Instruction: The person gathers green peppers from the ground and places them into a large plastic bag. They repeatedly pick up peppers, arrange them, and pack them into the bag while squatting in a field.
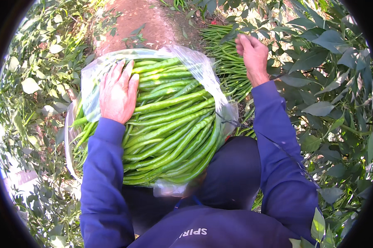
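Note:
Long green chili peppers (167, 124) lie packed side by side in a clear plastic bag (205, 71), whose mouth is spread wide before my knees. My left hand (118, 93) rests flat on the peppers at the bag's left part, fingers extended and pointing away from me. Up at the right, my right hand (253, 52) is raised over a second heap of green peppers (225, 55) on the ground, its fingers curled with thumb and forefinger close together. Whether something thin is between those fingers cannot be told. A dark cord (233, 122) runs from the bag's right side across my right sleeve.
Leafy plants (322, 102) crowd the right side, some leaves overlapping the pepper heap and my right arm. More foliage (34, 93) stands at the left. Reddish bare soil (130, 28) stretches beyond the bag. A few more peppers (178, 3) lie at the top edge.

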The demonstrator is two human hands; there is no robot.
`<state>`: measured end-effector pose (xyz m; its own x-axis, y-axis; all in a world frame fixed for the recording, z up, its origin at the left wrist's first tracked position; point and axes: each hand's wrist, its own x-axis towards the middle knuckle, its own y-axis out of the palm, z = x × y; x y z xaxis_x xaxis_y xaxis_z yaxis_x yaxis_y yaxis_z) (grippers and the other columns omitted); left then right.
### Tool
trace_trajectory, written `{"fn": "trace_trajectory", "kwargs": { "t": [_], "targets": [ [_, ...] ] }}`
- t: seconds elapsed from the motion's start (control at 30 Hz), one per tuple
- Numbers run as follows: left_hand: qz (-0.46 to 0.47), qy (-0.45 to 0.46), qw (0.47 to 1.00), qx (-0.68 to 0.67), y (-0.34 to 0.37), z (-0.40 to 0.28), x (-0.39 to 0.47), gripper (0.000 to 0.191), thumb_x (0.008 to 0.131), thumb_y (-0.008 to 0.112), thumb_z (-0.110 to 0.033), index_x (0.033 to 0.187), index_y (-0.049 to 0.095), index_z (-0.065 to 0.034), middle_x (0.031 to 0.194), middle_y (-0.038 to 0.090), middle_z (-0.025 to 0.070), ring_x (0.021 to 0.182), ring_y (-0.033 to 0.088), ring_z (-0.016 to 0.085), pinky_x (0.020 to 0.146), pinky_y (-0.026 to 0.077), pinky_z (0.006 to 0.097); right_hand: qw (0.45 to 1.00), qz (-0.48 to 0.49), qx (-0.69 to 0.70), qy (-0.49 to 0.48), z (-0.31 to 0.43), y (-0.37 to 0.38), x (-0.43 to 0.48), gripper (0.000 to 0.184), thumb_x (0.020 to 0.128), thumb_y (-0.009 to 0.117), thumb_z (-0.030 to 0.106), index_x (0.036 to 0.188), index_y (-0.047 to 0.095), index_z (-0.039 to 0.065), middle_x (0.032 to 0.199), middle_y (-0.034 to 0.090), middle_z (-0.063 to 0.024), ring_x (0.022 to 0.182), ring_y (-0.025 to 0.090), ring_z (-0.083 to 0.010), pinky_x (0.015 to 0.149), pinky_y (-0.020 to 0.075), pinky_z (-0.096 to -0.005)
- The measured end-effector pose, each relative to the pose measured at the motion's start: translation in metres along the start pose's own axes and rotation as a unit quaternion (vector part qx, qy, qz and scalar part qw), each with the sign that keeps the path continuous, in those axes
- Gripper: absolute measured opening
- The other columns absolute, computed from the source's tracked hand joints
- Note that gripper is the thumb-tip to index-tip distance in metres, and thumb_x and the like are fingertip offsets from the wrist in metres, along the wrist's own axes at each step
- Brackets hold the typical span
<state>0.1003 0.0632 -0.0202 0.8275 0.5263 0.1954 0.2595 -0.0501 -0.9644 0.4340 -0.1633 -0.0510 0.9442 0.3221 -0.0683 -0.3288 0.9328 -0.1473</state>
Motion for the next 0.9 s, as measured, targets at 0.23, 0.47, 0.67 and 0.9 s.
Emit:
{"fn": "trace_trajectory", "kwargs": {
  "t": [0.23,0.47,0.67,0.9],
  "targets": [
    [-0.002,-0.020,1.000,-0.018,-0.007,-0.008,-0.002,0.045,0.114,0.060,-0.027,0.157,0.066,-0.0161,0.163,0.060,0.0156,0.154,0.052,0.037,0.132,0.030,0.0528,0.924,-0.042,0.041,0.378,-0.201,0.002,0.042,0.012,0.110,0.071,0.019,0.112,0.074,0.007,0.097,0.077,-0.0020,0.078,0.071,-0.0125,0.073,0.0646,-0.0349],
    [0.002,-0.025,0.999,-0.024,-0.012,-0.016,0.003,0.045,0.111,0.066,-0.022,0.154,0.068,-0.0091,0.159,0.062,0.0171,0.149,0.055,0.039,0.129,0.035,0.0512,0.897,-0.144,0.130,0.398,-0.266,0.029,0.095,0.017,0.110,0.071,0.017,0.117,0.071,0.002,0.099,0.079,-0.0109,0.072,0.071,-0.0174,0.064,0.0626,-0.0366],
    [0.016,-0.029,0.999,-0.021,-0.015,-0.020,0.006,0.048,0.109,0.068,-0.021,0.154,0.067,-0.0057,0.158,0.063,0.0194,0.149,0.055,0.039,0.128,0.036,0.0505,0.852,-0.174,0.227,0.438,-0.280,0.031,0.116,0.014,0.108,0.076,0.020,0.113,0.072,0.008,0.095,0.077,-0.0057,0.068,0.063,-0.0137,0.072,0.0590,-0.0383],
    [0.040,-0.041,0.998,-0.026,-0.020,-0.023,0.007,0.049,0.110,0.067,-0.021,0.157,0.064,-0.0051,0.162,0.060,0.0197,0.153,0.053,0.037,0.130,0.034,0.0479,0.849,-0.136,0.262,0.438,-0.272,-0.009,0.082,0.016,0.107,0.074,0.022,0.112,0.064,0.010,0.081,0.069,0.0040,0.065,0.061,-0.0104,0.068,0.0586,-0.0303]
  ]
}}
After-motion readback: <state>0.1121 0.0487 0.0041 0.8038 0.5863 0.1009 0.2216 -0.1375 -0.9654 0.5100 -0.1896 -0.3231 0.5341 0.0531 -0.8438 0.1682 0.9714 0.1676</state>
